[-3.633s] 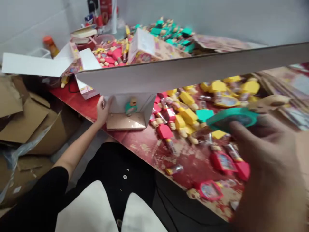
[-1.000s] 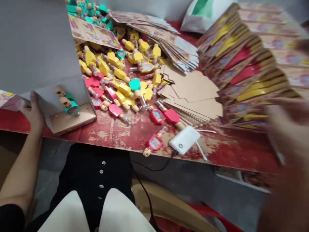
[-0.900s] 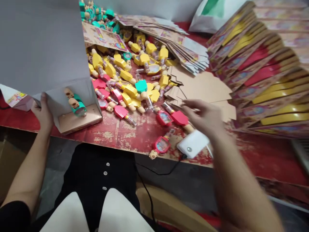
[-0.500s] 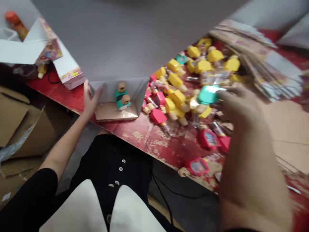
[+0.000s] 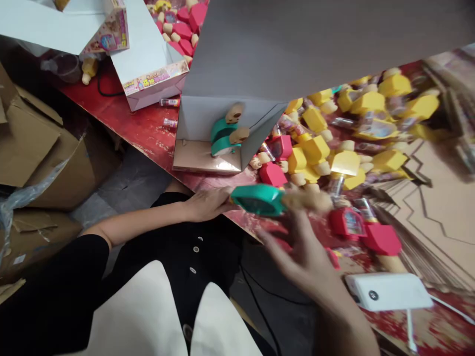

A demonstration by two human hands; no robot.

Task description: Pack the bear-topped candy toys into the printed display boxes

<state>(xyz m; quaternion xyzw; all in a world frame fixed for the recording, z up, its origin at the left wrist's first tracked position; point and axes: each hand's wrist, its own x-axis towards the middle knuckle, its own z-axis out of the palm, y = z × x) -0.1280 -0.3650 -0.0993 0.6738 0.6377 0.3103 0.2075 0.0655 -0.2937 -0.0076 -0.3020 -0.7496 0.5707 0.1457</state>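
Note:
A green toy [image 5: 258, 200] with a dark window and a blurred tan end is held level above the table's front edge. The fingers of my left hand [image 5: 208, 202] are closed on its left end. Beneath its tan end is my right hand [image 5: 302, 249], thumb and fingers spread apart; whether a fingertip touches the toy is unclear. Behind them stands an open box [image 5: 208, 157] with a grey-white inside and a raised flap. Two similar green toys [image 5: 226, 141] with tan heads lean together in the box.
Yellow toys [image 5: 311, 148] and red toys [image 5: 272, 174] lie heaped right of the box. A white power bank [image 5: 389, 291] with cables rests at front right, near flat cardboard [image 5: 445, 202]. Another white box [image 5: 148, 64] stands left. Brown cartons [image 5: 44, 148] are on the floor.
My right hand has brought a green toy from the pile toward the table's front edge. My left hand has left the box's side and taken hold of the toy. The view has shifted.

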